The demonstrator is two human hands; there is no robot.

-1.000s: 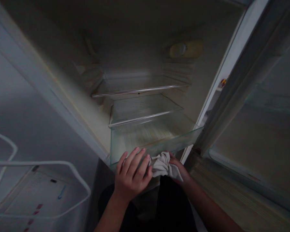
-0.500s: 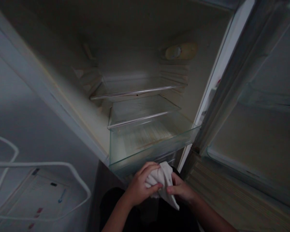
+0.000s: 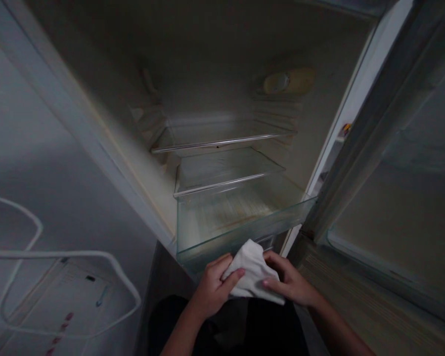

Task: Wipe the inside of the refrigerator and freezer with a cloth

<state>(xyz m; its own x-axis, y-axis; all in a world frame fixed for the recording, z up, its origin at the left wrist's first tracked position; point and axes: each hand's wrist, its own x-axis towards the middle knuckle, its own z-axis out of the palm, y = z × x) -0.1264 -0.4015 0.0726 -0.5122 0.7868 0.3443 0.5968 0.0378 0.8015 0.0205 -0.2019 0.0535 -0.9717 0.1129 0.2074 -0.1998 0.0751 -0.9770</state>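
Between my two hands is a white cloth (image 3: 250, 272), folded over and a little crumpled. My left hand (image 3: 215, 287) grips its left side, thumb on top and fingers behind. On its right side my right hand (image 3: 289, 282) pinches the cloth, with the thumb in front. Both hands are closed, low in front of an open fridge. Just beyond the cloth is the clear drawer (image 3: 244, 230) of the fridge, pulled partly out, with brownish stains on its floor. Two glass shelves sit above it, the upper shelf (image 3: 226, 141) and the lower shelf (image 3: 222, 184).
The open fridge door (image 3: 400, 198) stands on the right. A yellowish lamp cover (image 3: 289, 81) is on the inner right wall. To the left, a white cable (image 3: 77, 254) loops in front of a white box (image 3: 70, 301) with printed marks. My dark-clothed knees are below.
My hands have moved apart, and the cloth is spread flatter and wider between them. My right hand has shifted to the right. The view has moved slightly, so the fridge appears further right.
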